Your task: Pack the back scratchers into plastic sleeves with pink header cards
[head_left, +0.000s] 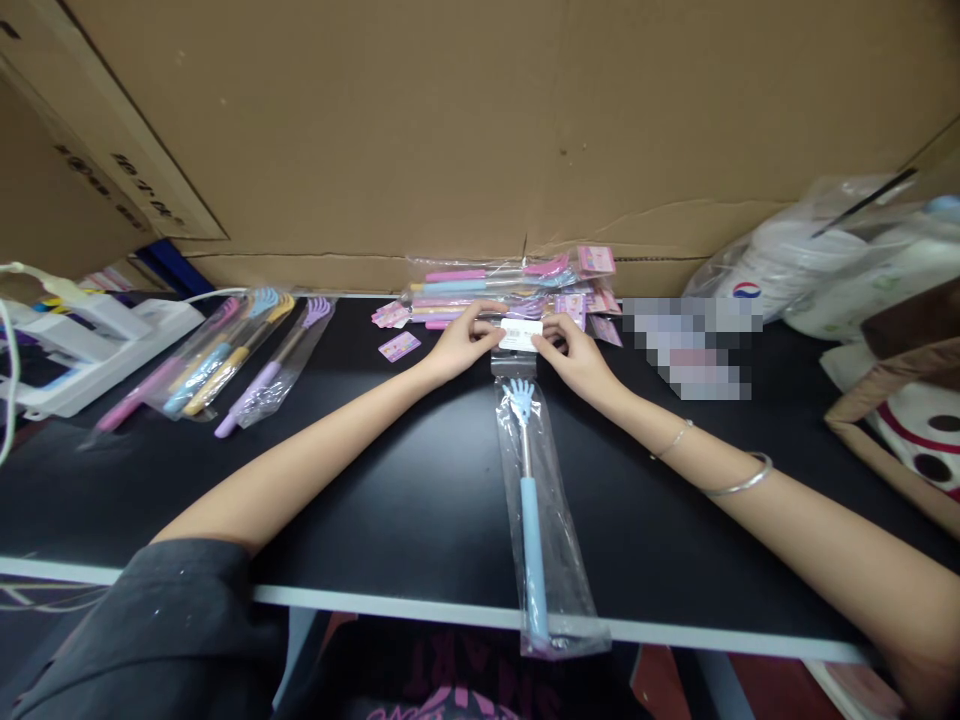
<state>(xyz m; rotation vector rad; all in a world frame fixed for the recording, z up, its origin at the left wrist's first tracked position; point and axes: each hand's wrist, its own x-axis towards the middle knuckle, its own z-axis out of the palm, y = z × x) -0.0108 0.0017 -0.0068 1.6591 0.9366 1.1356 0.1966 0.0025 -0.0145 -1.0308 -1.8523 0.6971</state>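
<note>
Both the left hand [465, 340] and right hand [574, 352] pinched the white card [520, 334] atop the bagged blue back scratcher [534, 510], whose long axis ran from the card back toward the table edge [390, 603].

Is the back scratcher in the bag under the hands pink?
No, the back scratcher in the clear bag is light blue.

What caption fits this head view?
Both hands, left hand and right hand, pinch the white label atop a bagged blue back scratcher.
</note>
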